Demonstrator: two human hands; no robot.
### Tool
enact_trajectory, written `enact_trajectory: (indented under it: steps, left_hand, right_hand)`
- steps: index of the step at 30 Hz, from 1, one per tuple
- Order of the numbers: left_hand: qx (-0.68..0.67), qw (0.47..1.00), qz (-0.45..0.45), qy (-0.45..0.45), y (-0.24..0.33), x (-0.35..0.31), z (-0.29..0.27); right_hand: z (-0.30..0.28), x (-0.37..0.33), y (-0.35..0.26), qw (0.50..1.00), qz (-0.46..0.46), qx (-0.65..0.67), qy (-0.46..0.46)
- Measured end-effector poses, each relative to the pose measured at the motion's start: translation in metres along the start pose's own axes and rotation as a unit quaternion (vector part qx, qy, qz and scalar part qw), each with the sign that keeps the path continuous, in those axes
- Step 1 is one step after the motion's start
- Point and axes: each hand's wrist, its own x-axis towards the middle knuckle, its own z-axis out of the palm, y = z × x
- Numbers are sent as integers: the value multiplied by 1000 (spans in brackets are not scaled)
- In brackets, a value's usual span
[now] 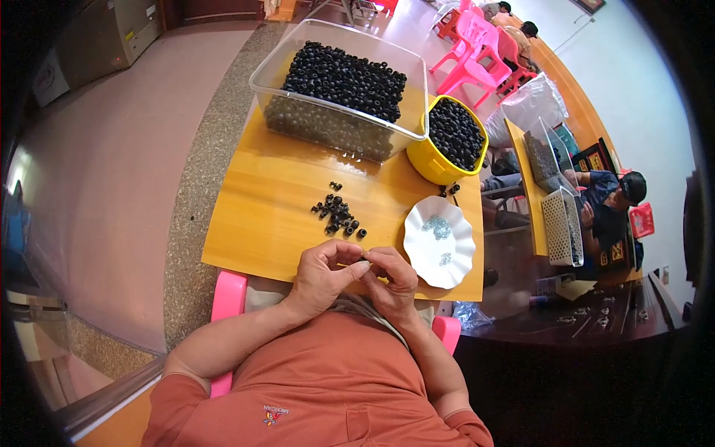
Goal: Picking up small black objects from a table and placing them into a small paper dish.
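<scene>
At the near edge of the wooden table, my left hand and my right hand meet with fingertips pinched together. A tiny piece seems to sit between them, but the fingers hide most of it. Just beyond them lies a loose heap of small black round parts, some showing a hole in the middle. To the right of my right hand, a white scalloped plate carries two small clusters of tiny clear, bluish pieces.
A clear plastic bin of black round parts stands at the table's far side, beside a yellow tub with similar parts. Another person sits at a second table on the right, near a white perforated basket. Pink chairs stand farther back.
</scene>
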Motion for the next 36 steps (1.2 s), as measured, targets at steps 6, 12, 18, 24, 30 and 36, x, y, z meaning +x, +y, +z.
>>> enact_trajectory:
  steps: [6, 12, 18, 24, 30, 36]
  left_hand:
    - [2, 1000, -4, 6, 0, -1, 0]
    - [-4, 999, 5, 34, 3, -2, 0]
    - [-27, 997, 10, 77, 2, 4, -5]
    - [-72, 993, 9, 98, 5, 9, -10]
    - [-97, 990, -3, 103, 9, 9, -12]
    - [-101, 989, -8, 108, 9, 10, -11]
  right_hand:
    - [1, 0, -2, 1000, -1, -12, -3]
    - [-2, 4, -8, 1000, 3, -29, 2]
    - [-13, 6, -4, 998, 24, -51, 23]
    - [-19, 11, -2, 997, 42, -58, 34]
    - [-15, 12, 1, 993, 22, -116, 7]
    - [-12, 10, 3, 993, 20, -119, -13]
